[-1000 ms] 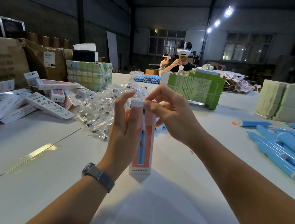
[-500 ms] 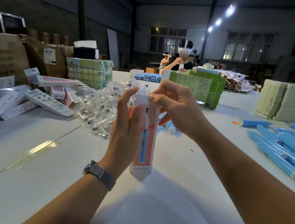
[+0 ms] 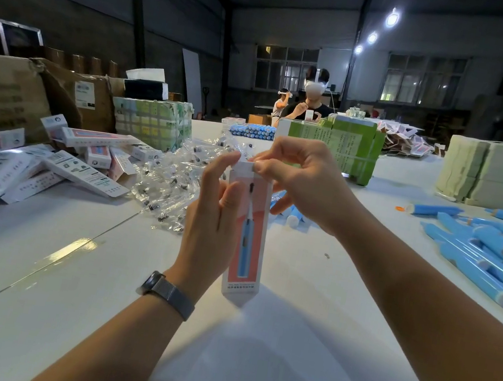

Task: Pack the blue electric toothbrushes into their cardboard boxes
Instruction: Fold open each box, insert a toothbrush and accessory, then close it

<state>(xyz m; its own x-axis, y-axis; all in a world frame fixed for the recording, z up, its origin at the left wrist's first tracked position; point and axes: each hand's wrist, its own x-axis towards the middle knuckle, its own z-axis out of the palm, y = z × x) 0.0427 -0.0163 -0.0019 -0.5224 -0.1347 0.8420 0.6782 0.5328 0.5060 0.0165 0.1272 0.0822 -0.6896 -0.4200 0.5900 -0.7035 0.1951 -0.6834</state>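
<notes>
A tall white and salmon cardboard box [image 3: 247,253], printed with a blue toothbrush, stands upright above the white table [image 3: 91,289]. My left hand [image 3: 212,217] grips its left side, fingers curled round the back. My right hand [image 3: 302,179] pinches the white top flap of the box between thumb and fingers. Several blue toothbrush handles [image 3: 494,253] lie in a pile at the right. A few more blue handles [image 3: 290,212] lie behind the box, partly hidden by my right hand. What is inside the box cannot be seen.
Packed boxes [image 3: 46,164] are heaped at the left beside clear bags of brush heads [image 3: 174,183]. Brown cartons [image 3: 2,92], green bundles [image 3: 342,146] and stacked flat sheets [image 3: 498,173] line the back. A person [image 3: 311,103] with a headset sits at the far end.
The box has been lifted slightly and my right hand has moved over its top, pressing the white flap down toward the opening. My left hand keeps its hold.
</notes>
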